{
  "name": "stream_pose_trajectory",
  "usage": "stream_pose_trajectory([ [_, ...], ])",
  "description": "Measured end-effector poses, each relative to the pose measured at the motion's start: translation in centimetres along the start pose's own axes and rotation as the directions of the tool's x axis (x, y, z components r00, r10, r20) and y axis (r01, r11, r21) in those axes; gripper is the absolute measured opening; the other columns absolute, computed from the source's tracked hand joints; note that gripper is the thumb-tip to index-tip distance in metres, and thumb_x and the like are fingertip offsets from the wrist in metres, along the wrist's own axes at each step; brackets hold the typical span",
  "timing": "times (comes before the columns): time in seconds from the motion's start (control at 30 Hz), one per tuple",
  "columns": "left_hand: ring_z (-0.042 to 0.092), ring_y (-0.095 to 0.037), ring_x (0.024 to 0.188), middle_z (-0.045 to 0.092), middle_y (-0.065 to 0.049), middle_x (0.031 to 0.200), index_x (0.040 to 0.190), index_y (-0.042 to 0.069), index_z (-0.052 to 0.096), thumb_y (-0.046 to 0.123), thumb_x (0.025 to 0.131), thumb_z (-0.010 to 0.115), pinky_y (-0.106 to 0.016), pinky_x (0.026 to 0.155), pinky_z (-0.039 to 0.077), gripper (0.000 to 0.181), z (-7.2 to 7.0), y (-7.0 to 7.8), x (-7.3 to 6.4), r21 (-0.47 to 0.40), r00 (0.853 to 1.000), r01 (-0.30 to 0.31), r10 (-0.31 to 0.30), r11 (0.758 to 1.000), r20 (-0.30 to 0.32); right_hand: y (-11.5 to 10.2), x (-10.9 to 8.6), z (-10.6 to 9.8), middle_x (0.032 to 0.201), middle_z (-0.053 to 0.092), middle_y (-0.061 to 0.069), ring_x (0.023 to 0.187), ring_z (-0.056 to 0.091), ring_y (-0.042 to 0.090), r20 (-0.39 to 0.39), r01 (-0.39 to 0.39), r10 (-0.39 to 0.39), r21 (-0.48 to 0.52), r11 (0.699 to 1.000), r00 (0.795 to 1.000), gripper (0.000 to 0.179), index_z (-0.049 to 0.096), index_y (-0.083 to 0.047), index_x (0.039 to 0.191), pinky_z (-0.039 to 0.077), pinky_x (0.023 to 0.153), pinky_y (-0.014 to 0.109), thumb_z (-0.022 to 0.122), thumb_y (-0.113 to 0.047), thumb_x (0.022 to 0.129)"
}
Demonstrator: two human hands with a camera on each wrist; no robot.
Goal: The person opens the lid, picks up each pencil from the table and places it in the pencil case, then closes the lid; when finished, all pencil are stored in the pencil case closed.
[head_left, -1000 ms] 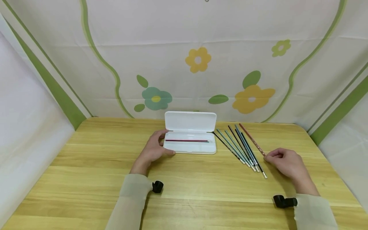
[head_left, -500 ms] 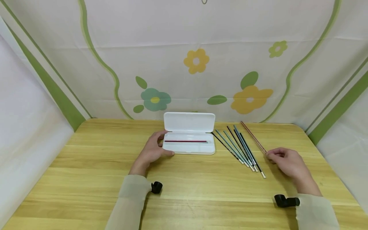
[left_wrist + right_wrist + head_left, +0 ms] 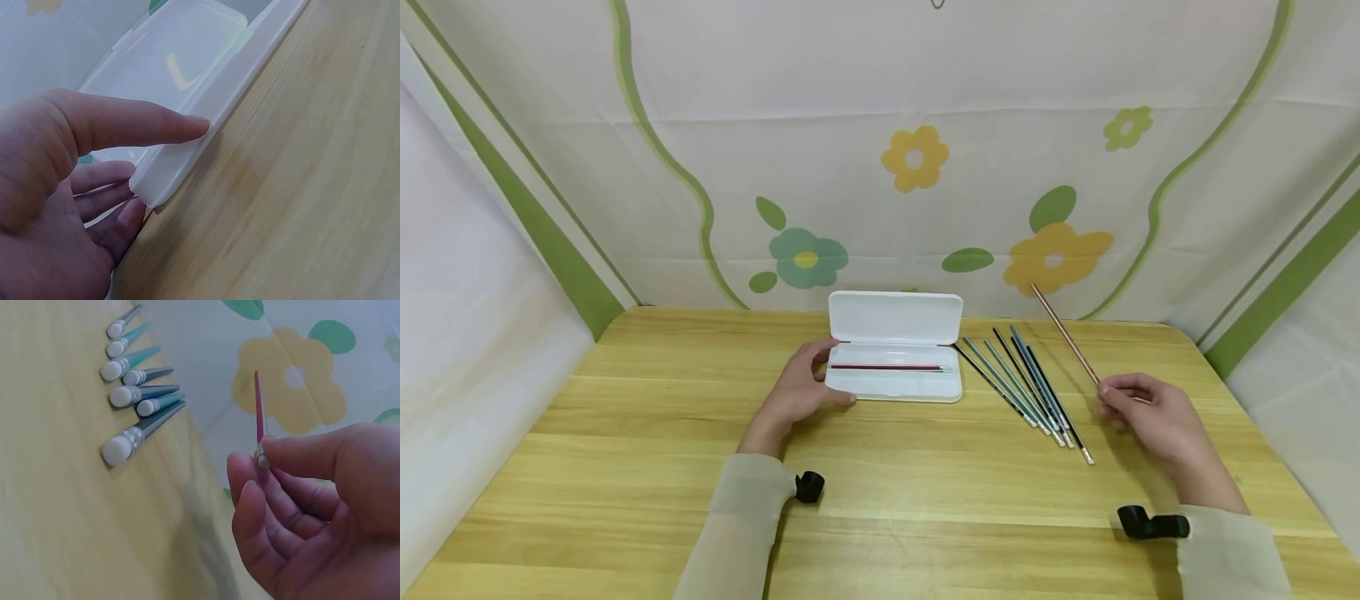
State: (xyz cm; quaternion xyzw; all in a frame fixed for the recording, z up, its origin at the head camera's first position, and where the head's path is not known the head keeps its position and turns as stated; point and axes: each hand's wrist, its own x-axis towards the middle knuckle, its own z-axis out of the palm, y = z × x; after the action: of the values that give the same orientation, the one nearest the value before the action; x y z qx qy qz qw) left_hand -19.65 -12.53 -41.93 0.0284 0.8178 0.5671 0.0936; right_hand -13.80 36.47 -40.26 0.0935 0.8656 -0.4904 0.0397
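Observation:
A white pencil case (image 3: 895, 388) lies on the table with its lid (image 3: 896, 317) raised at the back. One dark red pencil (image 3: 887, 367) is inside it, lengthwise. My left hand (image 3: 797, 388) holds the case's left end, thumb along the front wall (image 3: 187, 153) and the other fingers round the end. Between thumb and fingertips, my right hand (image 3: 1156, 419) pinches a red pencil (image 3: 1067, 335) near its eraser end (image 3: 262, 461). That pencil is tilted, its far end raised off the table.
Several dark and teal pencils (image 3: 994, 384) lie fanned on the table between case and right hand, erasers toward me. The wooden table (image 3: 925, 500) ends at a flowered cloth backdrop (image 3: 850, 167).
My right hand has lifted the red pencil off the table, raising its far end and moving slightly right. My left hand stays at the case.

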Motion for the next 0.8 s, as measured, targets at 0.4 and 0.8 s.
stream_pose_trajectory([
  [0.4,0.057,-0.041,0.135,0.043,-0.019,0.16,0.161,0.006,0.045,-0.001,0.077,0.091,-0.049,0.113,0.053,0.096,-0.1,0.0,-0.1,-0.003,1.0,-0.012,0.012,1.0,0.008,-1.6,-0.4,0.7,0.099,0.073,-0.017,0.091,0.072,0.003,-0.018,0.143,-0.143,-0.005,0.99,0.99,0.042,0.061,0.003,0.134,0.062,0.077,0.025,0.063,-0.032,0.11],
  [0.8,0.058,-0.045,0.137,0.039,-0.022,0.162,0.161,0.004,0.043,-0.003,0.078,0.089,-0.051,0.112,0.054,0.095,-0.2,-0.2,-0.1,-0.022,0.999,-0.043,0.044,0.999,0.029,-3.1,-0.9,2.2,0.097,0.074,-0.014,0.089,0.074,0.006,-0.025,0.187,-0.186,0.006,0.982,0.982,0.039,0.064,0.003,0.129,0.063,0.075,0.026,0.065,-0.029,0.109],
])
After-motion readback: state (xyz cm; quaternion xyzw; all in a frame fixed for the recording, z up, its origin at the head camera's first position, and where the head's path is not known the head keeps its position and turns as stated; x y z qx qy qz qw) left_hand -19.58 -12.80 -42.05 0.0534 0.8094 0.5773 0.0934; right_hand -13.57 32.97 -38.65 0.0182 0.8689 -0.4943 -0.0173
